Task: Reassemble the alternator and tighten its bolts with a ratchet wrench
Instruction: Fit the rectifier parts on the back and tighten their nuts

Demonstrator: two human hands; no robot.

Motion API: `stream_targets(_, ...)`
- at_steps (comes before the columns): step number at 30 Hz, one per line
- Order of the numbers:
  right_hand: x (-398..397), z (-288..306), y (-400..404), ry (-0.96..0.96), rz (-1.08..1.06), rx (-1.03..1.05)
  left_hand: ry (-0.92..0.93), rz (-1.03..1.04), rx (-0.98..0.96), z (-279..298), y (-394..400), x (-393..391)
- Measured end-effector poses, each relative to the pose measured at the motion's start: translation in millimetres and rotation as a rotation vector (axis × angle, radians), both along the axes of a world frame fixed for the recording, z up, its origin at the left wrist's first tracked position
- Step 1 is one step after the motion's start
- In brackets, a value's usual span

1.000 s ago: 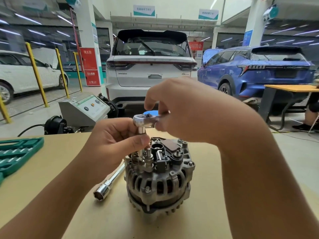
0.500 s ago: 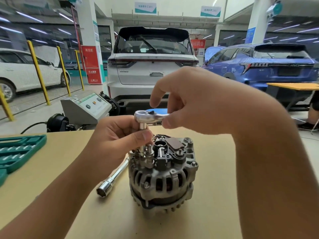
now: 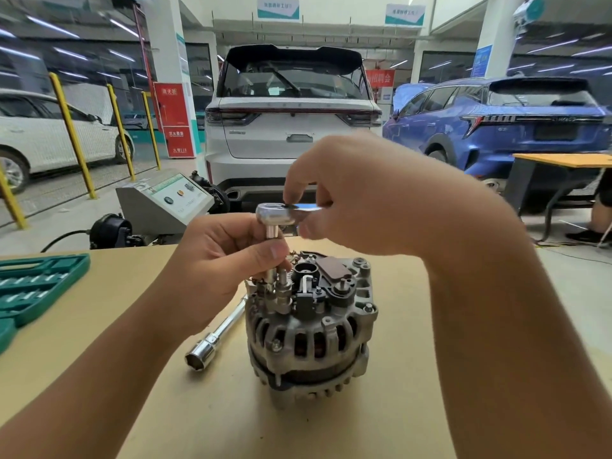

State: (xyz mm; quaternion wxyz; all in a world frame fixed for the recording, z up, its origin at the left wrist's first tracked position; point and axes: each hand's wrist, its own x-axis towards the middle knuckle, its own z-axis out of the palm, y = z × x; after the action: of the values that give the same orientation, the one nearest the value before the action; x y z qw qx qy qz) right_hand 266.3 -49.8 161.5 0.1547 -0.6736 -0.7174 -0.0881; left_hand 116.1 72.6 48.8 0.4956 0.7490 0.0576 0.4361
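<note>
Alternators: one grey cast-metal alternator [image 3: 309,329], upright mid-desk.
Wrenches: one chrome ratchet wrench [image 3: 276,215] standing on its top; one loose chrome socket bar [image 3: 217,337] just left.
Hands: left hand [image 3: 218,263] pinches the socket shaft; right hand [image 3: 361,197] grips the handle.
Room: bare tan wooden desk [image 3: 390,409] at near edge; one green tool case [image 3: 31,289] at left edge.

- both forearms are bare the whole way into frame, no sleeves showing
- left hand [image 3: 218,260] has no glove, ring or watch
- right hand [image 3: 357,197] same deal, bare, short trimmed nails
</note>
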Motion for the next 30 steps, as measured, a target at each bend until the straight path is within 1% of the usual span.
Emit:
stream_targets(3,4,3,-8,-0.01,0.025,0.002,0.001,-0.028,0.059,1,-1,0)
stream_targets(6,5,3,-2,0.065,0.025,-0.018,0.003,0.006,0.029,-1,0,0)
stream_targets(8,3,0,4,0.031,-0.002,-0.031,0.007,0.023,0.015,-1,1,0)
stream_targets(11,1,-1,2,-0.061,0.008,-0.02,0.023,0.008,0.079,0,0,0)
stream_targets(14,3,1,-1,-0.045,0.047,-0.016,0.015,-0.003,0.129,0,-1,-1)
stream_targets(17,2,-2,8,-0.005,0.053,-0.028,0.03,0.028,0.081,0,-1,0)
stream_targets(19,1,-5,12,-0.031,0.049,-0.039,0.049,0.034,0.09,2,-1,0)
stream_targets(21,2,-5,10,-0.068,0.063,-0.022,0.066,0.05,0.154,3,-4,-2)
stream_targets(24,3,-3,9,-0.034,0.095,0.024,0.053,0.171,0.275,2,-7,-3)
stream_targets(27,5,-1,10,0.018,0.127,0.066,-0.01,0.317,0.292,1,-11,0)
stream_targets(30,6,3,8,0.082,0.146,0.116,-0.015,0.346,0.314,6,-19,5)
